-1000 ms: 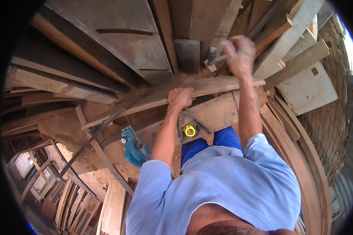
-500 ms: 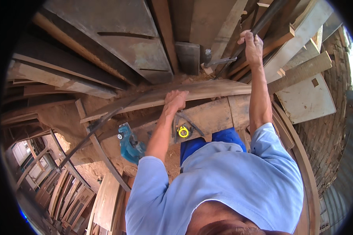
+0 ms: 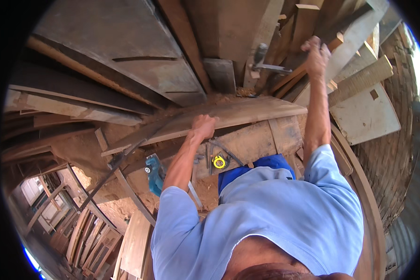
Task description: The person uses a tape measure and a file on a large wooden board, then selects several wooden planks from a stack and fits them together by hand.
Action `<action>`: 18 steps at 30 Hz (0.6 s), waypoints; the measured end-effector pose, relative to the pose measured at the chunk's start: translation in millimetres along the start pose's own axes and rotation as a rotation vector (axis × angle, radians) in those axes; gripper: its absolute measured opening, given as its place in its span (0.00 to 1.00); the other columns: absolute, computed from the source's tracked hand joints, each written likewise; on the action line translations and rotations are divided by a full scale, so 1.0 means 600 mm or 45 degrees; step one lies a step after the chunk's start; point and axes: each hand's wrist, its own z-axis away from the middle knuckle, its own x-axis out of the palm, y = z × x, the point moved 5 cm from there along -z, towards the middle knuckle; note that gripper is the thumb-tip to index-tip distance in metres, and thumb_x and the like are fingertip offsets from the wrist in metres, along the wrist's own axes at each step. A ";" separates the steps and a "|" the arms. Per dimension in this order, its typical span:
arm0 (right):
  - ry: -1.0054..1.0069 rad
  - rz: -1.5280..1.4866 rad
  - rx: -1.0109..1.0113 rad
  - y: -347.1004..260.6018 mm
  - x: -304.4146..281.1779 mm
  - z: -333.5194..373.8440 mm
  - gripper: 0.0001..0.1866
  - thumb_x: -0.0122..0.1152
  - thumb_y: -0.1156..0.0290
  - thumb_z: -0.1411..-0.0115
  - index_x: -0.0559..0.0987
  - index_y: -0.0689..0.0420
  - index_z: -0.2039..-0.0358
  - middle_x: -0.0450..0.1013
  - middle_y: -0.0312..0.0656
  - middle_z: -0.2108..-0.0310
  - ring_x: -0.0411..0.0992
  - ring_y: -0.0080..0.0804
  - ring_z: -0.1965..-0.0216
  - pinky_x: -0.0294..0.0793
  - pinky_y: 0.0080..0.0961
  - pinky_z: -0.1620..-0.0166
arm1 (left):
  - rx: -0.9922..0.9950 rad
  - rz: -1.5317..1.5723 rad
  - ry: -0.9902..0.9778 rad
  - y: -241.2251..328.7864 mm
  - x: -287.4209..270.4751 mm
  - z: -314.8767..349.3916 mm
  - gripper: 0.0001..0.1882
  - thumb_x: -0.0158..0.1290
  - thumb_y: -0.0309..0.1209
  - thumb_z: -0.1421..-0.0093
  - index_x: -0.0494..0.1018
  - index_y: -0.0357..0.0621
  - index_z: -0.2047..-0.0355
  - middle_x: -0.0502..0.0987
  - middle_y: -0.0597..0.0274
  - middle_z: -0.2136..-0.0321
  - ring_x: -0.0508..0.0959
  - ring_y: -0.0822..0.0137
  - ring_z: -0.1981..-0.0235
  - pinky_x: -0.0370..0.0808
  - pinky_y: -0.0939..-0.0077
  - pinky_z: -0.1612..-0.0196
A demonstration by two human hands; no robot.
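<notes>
A long wooden board lies across the bench in front of me. My left hand is closed over its near edge, the thumb side resting on the top face. Stretched out to the far right, my right hand has its fingers curled around a long dark bar that slants up to the right. Part of its grip is hidden behind the knuckles. A metal clamp stands at the board's far side, left of my right hand. On the bench near my body sits a yellow tape measure.
A teal power tool rests left of my left forearm. Dark slim tools lie by the tape measure. Leaning planks and large panels crowd the far side. A pale panel stands at right. Wooden frames are stacked at lower left.
My right hand and the dark bar have shifted to the right. The clamp now sits more upright and higher in the view. My left hand stays on the board while the whole view has tilted slightly.
</notes>
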 end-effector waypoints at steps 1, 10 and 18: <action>0.003 -0.324 0.057 0.016 -0.021 0.000 0.16 0.54 0.59 0.31 0.73 0.59 0.70 0.69 0.33 0.78 0.67 0.22 0.76 0.69 0.23 0.69 | -0.020 -0.009 -0.042 0.002 -0.010 -0.003 0.16 0.52 0.23 0.50 0.78 0.46 0.60 0.80 0.45 0.70 0.81 0.46 0.63 0.77 0.54 0.59; -0.865 0.202 0.058 -0.099 0.217 0.108 0.25 0.56 0.52 0.37 0.78 0.66 0.62 0.76 0.46 0.73 0.72 0.36 0.69 0.72 0.34 0.61 | -0.017 0.005 -0.065 0.007 -0.011 -0.001 0.13 0.51 0.23 0.49 0.78 0.44 0.62 0.80 0.42 0.70 0.81 0.44 0.64 0.78 0.53 0.60; -0.872 0.088 0.074 -0.107 0.247 0.139 0.20 0.52 0.55 0.37 0.75 0.64 0.69 0.71 0.47 0.77 0.67 0.34 0.72 0.70 0.35 0.65 | -0.043 0.068 0.036 -0.006 0.004 0.008 0.16 0.51 0.23 0.48 0.77 0.44 0.58 0.80 0.41 0.67 0.80 0.43 0.61 0.77 0.52 0.57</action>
